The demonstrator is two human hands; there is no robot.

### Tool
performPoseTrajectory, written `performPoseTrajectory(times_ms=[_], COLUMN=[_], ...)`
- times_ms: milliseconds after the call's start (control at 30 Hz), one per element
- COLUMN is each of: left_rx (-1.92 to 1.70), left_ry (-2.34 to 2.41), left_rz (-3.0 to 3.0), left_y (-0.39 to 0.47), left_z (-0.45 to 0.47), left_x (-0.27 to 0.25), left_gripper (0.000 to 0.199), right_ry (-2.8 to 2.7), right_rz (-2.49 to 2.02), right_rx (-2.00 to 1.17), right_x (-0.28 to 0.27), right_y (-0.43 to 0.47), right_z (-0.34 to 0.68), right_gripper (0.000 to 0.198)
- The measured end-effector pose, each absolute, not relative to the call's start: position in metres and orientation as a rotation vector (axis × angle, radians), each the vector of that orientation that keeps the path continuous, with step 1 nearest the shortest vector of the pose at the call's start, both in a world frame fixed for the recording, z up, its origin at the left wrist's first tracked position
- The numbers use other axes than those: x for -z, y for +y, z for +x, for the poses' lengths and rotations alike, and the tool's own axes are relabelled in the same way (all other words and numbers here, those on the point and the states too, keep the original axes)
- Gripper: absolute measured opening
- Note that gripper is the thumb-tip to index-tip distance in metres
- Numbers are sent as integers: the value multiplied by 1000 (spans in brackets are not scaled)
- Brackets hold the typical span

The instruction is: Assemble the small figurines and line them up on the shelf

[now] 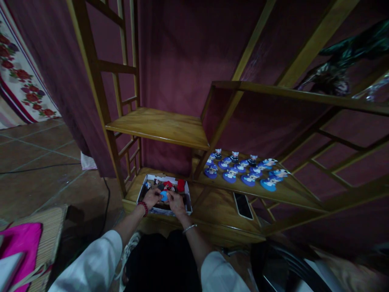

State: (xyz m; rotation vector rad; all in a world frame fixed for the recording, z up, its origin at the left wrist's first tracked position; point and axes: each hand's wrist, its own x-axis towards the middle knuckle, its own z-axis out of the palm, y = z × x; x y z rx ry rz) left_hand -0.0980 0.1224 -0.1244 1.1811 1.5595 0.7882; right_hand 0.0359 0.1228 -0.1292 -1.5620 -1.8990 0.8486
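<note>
Over a shallow white cardboard box (187, 202), both my hands hold a small figurine with a round blue base (164, 196). My left hand (152, 198), with a red bead bracelet at the wrist, pinches the base from the left. From the other side my right hand (176, 202) grips its edge; a silver bangle circles that wrist. Most of the held figurine is hidden by my fingers. Inside the box lie several small figurines, among them red ones (180, 185) and a white-and-blue one (148, 185).
Several figurines on purple and blue bases (230, 175) stand in rows on the right shelf (291, 194). A phone (243, 205) lies on the lower shelf. Above the box juts a wooden shelf (161, 125). To the left are a woven mat (56, 227) and pink cloth (27, 243).
</note>
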Motion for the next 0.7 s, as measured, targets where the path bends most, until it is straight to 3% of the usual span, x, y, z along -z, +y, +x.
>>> performPoseTrajectory(times_ms=[400, 700], left_rx=[-141, -104], left_ry=[1936, 2020], left_rz=[1977, 1968], left_y=[100, 98], left_z=[-115, -112], left_x=[108, 111], left_gripper=[24, 33], right_ry=[-2031, -2079], right_rz=[-1597, -1612], right_rx=[-885, -946], right_x=[147, 152], right_y=[136, 153], right_z=[19, -3], right_gripper=[25, 27])
